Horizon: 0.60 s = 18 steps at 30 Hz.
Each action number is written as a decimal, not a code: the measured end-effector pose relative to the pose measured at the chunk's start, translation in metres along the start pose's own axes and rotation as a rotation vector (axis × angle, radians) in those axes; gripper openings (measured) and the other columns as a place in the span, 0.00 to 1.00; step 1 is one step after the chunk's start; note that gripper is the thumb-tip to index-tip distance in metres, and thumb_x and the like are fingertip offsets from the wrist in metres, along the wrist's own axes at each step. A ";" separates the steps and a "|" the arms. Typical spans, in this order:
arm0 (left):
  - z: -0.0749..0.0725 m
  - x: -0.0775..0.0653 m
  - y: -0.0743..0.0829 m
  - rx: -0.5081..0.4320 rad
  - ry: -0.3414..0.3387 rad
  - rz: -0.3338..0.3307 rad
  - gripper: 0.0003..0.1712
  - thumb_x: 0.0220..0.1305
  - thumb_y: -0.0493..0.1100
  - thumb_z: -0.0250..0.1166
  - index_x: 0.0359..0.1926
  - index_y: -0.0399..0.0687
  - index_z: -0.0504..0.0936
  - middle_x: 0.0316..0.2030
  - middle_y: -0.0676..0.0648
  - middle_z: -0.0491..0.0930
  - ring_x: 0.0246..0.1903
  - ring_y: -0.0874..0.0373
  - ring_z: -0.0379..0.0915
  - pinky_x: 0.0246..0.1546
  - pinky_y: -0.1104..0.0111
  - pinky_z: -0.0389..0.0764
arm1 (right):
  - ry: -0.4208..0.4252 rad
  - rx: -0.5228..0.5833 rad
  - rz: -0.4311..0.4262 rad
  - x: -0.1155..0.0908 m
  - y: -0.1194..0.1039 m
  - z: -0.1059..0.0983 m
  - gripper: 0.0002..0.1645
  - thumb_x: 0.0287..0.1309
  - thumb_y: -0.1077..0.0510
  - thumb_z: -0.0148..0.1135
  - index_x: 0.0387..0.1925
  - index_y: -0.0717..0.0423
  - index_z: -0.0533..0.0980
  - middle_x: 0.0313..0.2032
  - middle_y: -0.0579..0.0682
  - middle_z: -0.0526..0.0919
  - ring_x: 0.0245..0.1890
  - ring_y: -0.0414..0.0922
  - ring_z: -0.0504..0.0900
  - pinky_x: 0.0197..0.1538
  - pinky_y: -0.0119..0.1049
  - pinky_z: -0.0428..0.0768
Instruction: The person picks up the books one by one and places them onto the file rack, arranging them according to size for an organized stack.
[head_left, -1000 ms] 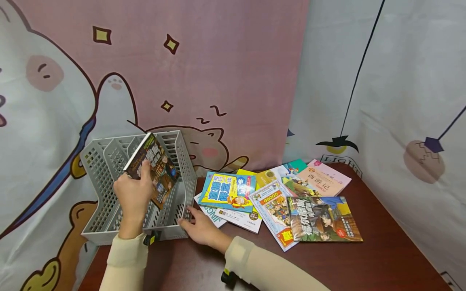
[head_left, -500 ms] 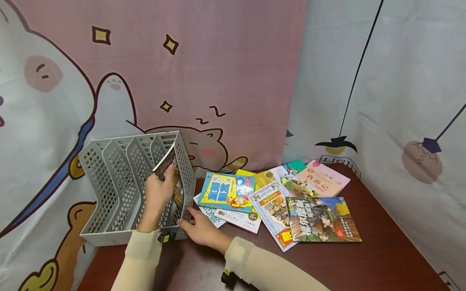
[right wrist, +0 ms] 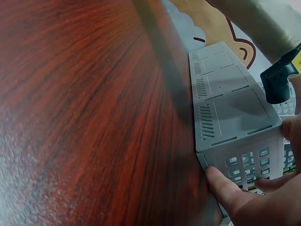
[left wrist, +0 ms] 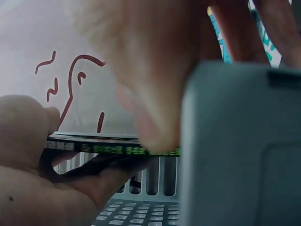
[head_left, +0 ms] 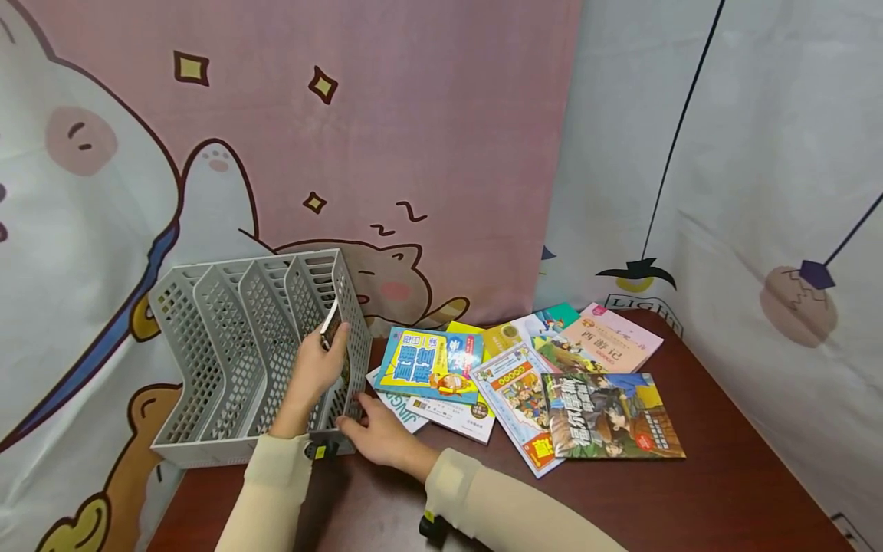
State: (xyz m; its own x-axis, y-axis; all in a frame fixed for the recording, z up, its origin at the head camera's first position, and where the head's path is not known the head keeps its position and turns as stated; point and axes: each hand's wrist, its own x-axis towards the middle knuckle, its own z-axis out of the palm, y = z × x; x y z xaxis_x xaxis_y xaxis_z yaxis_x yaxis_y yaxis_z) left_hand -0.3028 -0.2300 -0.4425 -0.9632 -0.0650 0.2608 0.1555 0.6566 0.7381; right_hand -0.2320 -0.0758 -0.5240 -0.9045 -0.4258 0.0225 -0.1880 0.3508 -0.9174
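Note:
My left hand (head_left: pixel 319 372) reaches into the rightmost compartment of a grey file rack (head_left: pixel 200 454) and pinches a dark-covered book (head_left: pixel 332 325). The book stands upright close to the right side wall, mostly hidden by the hand. In the left wrist view the book's dark edge (left wrist: pixel 113 149) with small green and white lettering lies between thumb and fingers. My right hand (head_left: pixel 382 433) grips the rack's right front corner; in the right wrist view its fingers (right wrist: pixel 225 186) press on the perforated side wall (right wrist: pixel 247 165).
Several books lie in an overlapping pile right of the rack: a blue-and-yellow book (head_left: pixel 431 364), a comic-style book (head_left: pixel 614 416), a pink book (head_left: pixel 614 337). The brown table (head_left: pixel 717 491) meets a cartoon-printed curtain (head_left: pixel 441 153) behind. Thin dividers (head_left: pixel 224 337) split the rack.
My left hand has carried the book rightward and down, from above the rack's middle into the rightmost compartment. The right hand has stayed at the rack's corner.

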 end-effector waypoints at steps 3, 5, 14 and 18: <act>0.001 0.000 0.002 -0.004 -0.049 -0.002 0.38 0.88 0.63 0.50 0.86 0.49 0.64 0.55 0.30 0.86 0.41 0.40 0.85 0.41 0.51 0.87 | -0.007 0.006 -0.002 0.000 0.000 -0.001 0.41 0.79 0.40 0.60 0.81 0.60 0.67 0.75 0.62 0.77 0.65 0.52 0.87 0.66 0.45 0.87; 0.003 0.000 0.001 -0.007 -0.081 -0.008 0.40 0.89 0.61 0.50 0.90 0.51 0.54 0.69 0.26 0.79 0.55 0.30 0.85 0.53 0.41 0.88 | -0.009 0.010 -0.007 0.001 0.001 -0.002 0.41 0.79 0.40 0.60 0.80 0.59 0.68 0.74 0.61 0.79 0.64 0.51 0.87 0.65 0.44 0.87; 0.012 0.007 -0.005 0.008 -0.132 0.014 0.43 0.90 0.54 0.51 0.91 0.48 0.42 0.74 0.23 0.72 0.67 0.26 0.79 0.64 0.35 0.82 | -0.012 0.029 -0.014 0.002 0.005 -0.002 0.42 0.80 0.38 0.59 0.80 0.60 0.67 0.73 0.62 0.78 0.63 0.51 0.88 0.62 0.40 0.87; 0.012 0.008 -0.007 0.014 -0.143 0.004 0.43 0.89 0.52 0.51 0.91 0.52 0.41 0.78 0.24 0.68 0.71 0.25 0.76 0.66 0.33 0.81 | -0.029 0.032 -0.008 0.001 0.004 -0.003 0.42 0.80 0.38 0.59 0.82 0.58 0.66 0.75 0.61 0.76 0.65 0.51 0.87 0.64 0.41 0.87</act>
State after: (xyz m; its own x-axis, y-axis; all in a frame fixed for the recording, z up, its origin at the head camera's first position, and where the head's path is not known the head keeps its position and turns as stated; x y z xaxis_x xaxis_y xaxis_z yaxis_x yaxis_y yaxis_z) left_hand -0.3144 -0.2263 -0.4527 -0.9841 0.0448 0.1718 0.1576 0.6669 0.7283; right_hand -0.2345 -0.0724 -0.5270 -0.8916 -0.4524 0.0190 -0.1825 0.3207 -0.9294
